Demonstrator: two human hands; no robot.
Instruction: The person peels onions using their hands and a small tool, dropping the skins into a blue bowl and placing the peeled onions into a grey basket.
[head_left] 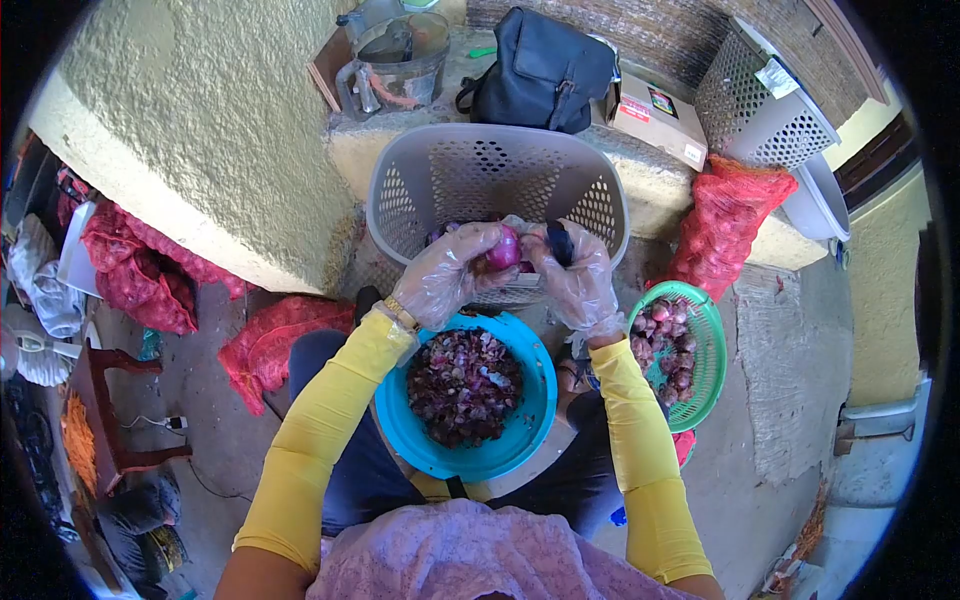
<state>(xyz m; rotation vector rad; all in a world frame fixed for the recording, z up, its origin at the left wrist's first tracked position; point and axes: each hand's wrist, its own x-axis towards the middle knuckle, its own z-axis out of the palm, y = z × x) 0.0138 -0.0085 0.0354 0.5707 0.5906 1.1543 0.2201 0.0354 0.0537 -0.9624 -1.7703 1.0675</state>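
Observation:
A peeled, glossy red onion [503,250] is held in the gloved fingers of my left hand [447,275]. Close beside it, my right hand [580,280], also in a clear plastic glove, is closed around a black-handled tool [560,243]; its working end is hidden by the fingers. Both hands are over the near rim of a grey perforated basket [500,150], where a few more onions partly show. Below them, between the knees, a blue basin [540,385] holds dark purple onion skins [465,385].
On the right a green basket [712,350] holds unpeeled onions [665,345], with a red mesh sack [725,220] behind it. More red sacks [285,345] lie at left. A black backpack [545,70], a cardboard box [655,118] and a clear jug [400,65] stand on the ledge.

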